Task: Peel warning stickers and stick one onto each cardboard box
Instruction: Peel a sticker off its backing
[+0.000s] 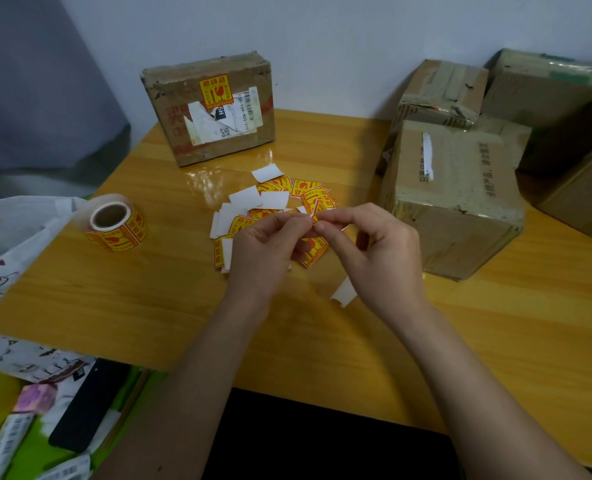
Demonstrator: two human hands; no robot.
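Observation:
My left hand [265, 249] and my right hand [379, 252] meet over the table, both pinching one yellow-and-red warning sticker [317, 210] by its top edge. Under them lies a pile of cut stickers [287, 194], some face up, some showing white backing. A sticker roll [116, 221] stands at the left. A cardboard box [209, 109] at the back leans upright and carries a yellow warning sticker [215, 91] above its torn shipping label. At the right sits a taped box [454, 195] with no yellow sticker showing on it.
More cardboard boxes [441, 93] [564, 109] are stacked against the wall at the back right. A white backing scrap [343, 292] lies below my right hand. The wooden table [131, 299] ends at the left over cloth and clutter [27, 393].

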